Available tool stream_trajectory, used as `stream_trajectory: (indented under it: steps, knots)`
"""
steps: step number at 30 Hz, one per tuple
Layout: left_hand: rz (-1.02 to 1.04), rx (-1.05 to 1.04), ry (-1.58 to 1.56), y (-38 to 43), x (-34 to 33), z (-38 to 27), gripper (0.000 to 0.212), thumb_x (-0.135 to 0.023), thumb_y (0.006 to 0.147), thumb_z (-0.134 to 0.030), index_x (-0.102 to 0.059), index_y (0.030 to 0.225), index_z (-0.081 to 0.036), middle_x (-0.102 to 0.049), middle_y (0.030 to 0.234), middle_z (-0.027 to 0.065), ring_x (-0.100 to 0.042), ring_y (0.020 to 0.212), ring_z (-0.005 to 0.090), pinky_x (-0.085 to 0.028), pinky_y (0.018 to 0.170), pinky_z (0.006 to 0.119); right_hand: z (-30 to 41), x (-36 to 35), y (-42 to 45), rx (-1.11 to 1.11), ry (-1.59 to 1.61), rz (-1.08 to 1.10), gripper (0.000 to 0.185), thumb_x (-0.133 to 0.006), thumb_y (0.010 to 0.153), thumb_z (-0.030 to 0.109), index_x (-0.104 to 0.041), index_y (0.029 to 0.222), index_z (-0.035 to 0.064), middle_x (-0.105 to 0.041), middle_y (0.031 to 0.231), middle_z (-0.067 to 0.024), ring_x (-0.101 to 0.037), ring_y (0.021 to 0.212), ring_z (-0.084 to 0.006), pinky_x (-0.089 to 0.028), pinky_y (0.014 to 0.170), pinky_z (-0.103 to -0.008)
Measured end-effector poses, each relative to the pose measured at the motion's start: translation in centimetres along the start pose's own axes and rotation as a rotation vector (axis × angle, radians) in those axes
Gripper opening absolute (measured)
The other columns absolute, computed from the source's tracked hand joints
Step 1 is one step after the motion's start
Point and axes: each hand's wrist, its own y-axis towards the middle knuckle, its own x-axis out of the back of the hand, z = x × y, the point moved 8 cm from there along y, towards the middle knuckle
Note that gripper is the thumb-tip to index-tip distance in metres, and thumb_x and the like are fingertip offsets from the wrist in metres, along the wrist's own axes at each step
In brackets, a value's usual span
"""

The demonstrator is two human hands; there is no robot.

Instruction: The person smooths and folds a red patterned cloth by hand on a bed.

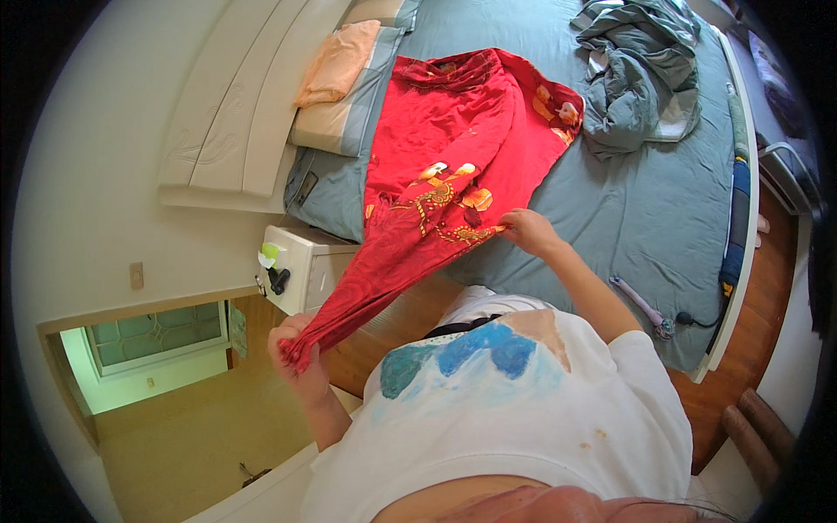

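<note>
A red floral-patterned cloth (451, 137), perhaps a quilt cover or sheet, lies partly spread over the bed's grey-blue sheet (562, 274). One gathered corner of it is bunched in my left hand (304, 366), held out past the bed's near edge. Between the fingertips of my right hand (531, 232) is the cloth's near edge, by its yellow-patterned border. From hand to hand the fabric hangs in a slanting, folded stretch. Its far side is rumpled and partly folded over on the mattress.
A crumpled grey quilt (644, 85) lies to the right of the cloth. Pillows (327, 131) with an orange folded cloth (343, 62) are by the headboard (229, 111). A white nightstand (304, 268) stands at left. A purple-handled object (644, 304) rests near the bed's right edge.
</note>
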Motion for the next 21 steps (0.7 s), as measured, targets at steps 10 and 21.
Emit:
stream_trajectory:
  steps: [10, 21]
  knots:
    - [-0.145, -0.153, -0.115, 3.6, 4.7, -2.4, 0.028, -0.061, 0.08, -0.019, -0.035, 0.073, -0.01, -0.037, 0.065, -0.0002, -0.038, 0.06, 0.0127, -0.035, 0.056, 0.027, 5.2, -1.7, 1.4, -0.007, 0.555, 0.533, 0.022, -0.06, 0.077, 0.026, -0.061, 0.084, 0.0054, -0.058, 0.068, -0.0033, -0.051, 0.055, -0.0096, -0.038, 0.046, -0.0239]
    - [0.156, -0.162, -0.162, 6.8, 3.9, -1.5, 0.032, -0.064, 0.078, -0.022, -0.034, 0.07, -0.011, -0.037, 0.059, -0.0001, -0.036, 0.052, 0.013, -0.034, 0.049, 0.027, 8.5, -10.1, 11.7, -0.553, 1.564, 0.155, 0.007, -0.054, 0.08, 0.008, -0.053, 0.086, 0.0052, -0.051, 0.062, -0.0018, -0.043, 0.043, -0.0092, -0.032, 0.037, -0.0206]
